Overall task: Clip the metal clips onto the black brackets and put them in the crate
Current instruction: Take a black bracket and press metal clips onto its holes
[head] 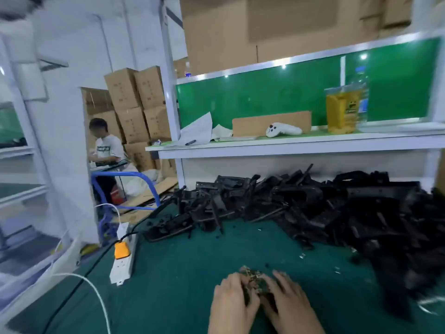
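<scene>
Seemingly the left hand (234, 296) and right hand (287, 301) paw at the metal clips (252, 276) in front of the black brackets (337, 213) (whether either pinches 1, I cannot tell), so hasty raking could scatter them.

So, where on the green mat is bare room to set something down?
The widest bare patch of mat lies between the power strip on the left, the bracket pile behind and the clip heap in front. Another lies between the left hand and the white cable. The right side is crowded with brackets.
</scene>
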Motion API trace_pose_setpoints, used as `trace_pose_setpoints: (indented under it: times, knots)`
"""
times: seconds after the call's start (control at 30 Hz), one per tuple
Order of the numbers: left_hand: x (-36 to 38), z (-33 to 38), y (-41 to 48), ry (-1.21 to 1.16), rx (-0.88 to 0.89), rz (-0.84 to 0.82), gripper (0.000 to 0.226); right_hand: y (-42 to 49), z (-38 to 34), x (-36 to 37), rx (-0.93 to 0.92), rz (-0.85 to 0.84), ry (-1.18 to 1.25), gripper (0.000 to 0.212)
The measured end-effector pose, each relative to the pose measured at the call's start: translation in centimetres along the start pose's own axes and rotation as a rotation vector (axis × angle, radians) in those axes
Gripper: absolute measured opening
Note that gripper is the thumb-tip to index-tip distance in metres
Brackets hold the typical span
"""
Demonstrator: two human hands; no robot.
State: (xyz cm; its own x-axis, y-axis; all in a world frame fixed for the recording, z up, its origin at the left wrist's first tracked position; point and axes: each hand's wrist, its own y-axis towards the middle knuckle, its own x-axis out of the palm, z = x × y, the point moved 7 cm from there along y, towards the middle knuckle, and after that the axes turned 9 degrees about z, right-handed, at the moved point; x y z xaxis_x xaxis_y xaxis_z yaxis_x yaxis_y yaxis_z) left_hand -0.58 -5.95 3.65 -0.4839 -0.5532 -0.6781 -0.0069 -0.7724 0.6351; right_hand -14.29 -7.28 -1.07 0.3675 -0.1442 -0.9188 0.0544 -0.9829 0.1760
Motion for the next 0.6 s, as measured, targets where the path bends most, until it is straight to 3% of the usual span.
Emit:
trace_pose_setpoints:
  times: [0.07, 0.23, 0.33, 0.4, 0.5, 0.6]
  knots:
    - [0.6, 0.3, -0.4, 0.08, 0.043, -0.11, 0.027, -1.0, 0.6, -0.7, 0.025, 0.073, -0.018, 0.06]
    - [3.1, -1.0, -0.7, 0.103, 0.008, -0.204, 0.033, -1.3, 2.3, -1.7, 0.094, 0.166, -0.047, 0.057]
    - [5.0, -1.8, -0.9, 0.078, -0.06, -0.372, 0.061, -1.1, 5.1, -3.1, 0.175, 0.235, -0.12, 0.056]
    - [5.8, -1.7, -0.8, 0.076, -0.076, -0.429, 0.075, -1.0, 8.2, -4.4, 0.339, 0.294, -0.179, 0.06]
    - [7.2, -0.5, -0.1, 0.088, -0.016, -0.477, 0.088, -0.3, 12.3, -5.7, 0.545, 0.306, -0.202, 0.066]
    - [8.6, 1.6, 0.7, 0.02, 0.055, -0.49, 0.091, 0.8, 13.8, -5.7, 0.595, 0.261, -0.147, 0.069]
